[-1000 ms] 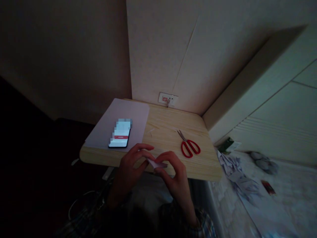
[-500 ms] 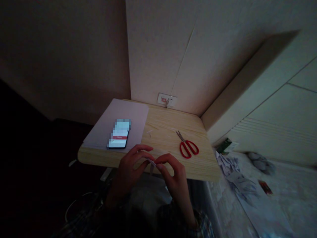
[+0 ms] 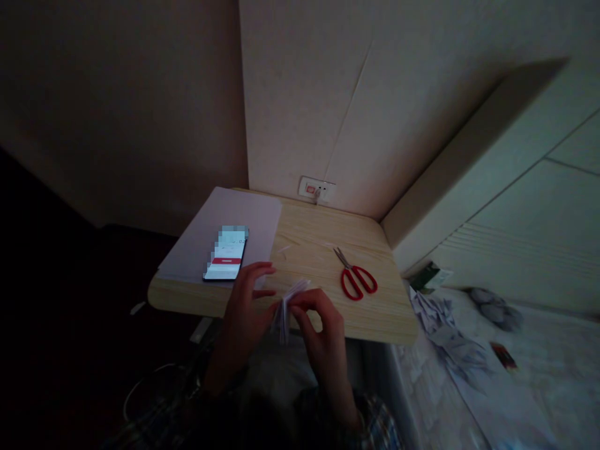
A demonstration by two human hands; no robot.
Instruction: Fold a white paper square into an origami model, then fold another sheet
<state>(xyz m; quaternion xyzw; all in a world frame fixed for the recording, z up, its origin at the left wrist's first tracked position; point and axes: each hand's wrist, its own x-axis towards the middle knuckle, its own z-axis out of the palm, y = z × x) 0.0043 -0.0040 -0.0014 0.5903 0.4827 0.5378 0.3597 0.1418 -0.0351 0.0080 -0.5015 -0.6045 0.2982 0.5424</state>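
Just past the front edge of the wooden table, I hold a small pleated piece of white paper (image 3: 284, 319), its folds fanning out at top and bottom. My right hand (image 3: 323, 328) pinches it from the right between thumb and fingers. On the other side is my left hand (image 3: 246, 309), its fingers stretched out and apart, with the thumb at the paper's left side. Red-handled scissors (image 3: 355, 275) lie right of my hands, blades slightly apart. Beyond my left hand, a lit phone (image 3: 227, 256) rests on white paper sheets (image 3: 201, 225).
The wooden table (image 3: 323, 231) stands against a wall with a power socket (image 3: 317, 188). Small paper scraps (image 3: 284, 249) lie on its top. To the right, a bed (image 3: 553, 350) bears crumpled paper (image 3: 440, 325) and a grey bundle (image 3: 494, 308).
The folded paper has turned more upright and its folds now show spread. My left hand's fingers have lifted off it and opened; my right hand still pinches it, slightly further left.
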